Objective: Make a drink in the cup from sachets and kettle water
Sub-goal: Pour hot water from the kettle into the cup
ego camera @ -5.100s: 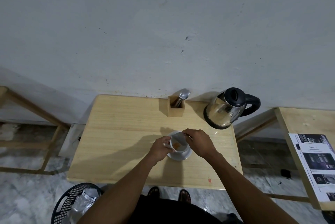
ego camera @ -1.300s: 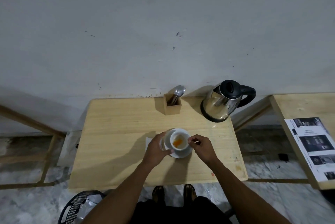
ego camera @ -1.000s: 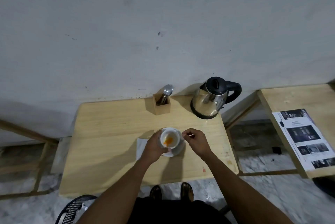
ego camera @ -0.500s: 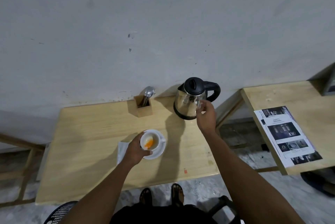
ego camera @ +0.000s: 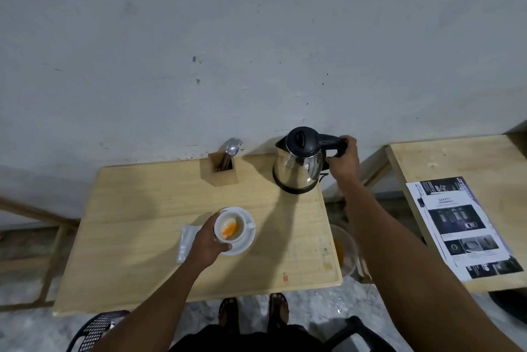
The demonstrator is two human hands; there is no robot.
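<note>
While the left hand (ego camera: 206, 240) grips the cup (ego camera: 229, 226) on its saucer (ego camera: 246, 240) mid-desk (ego camera: 137, 209), orange powder shows inside. The right hand (ego camera: 343, 162) clasps the handle of the kettle (ego camera: 299, 165) at the desk's far right corner.

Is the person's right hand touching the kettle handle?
Touching. The head view shows the right hand wrapped around the black handle of the kettle, fingers curled over its far end, with no gap visible.
</note>
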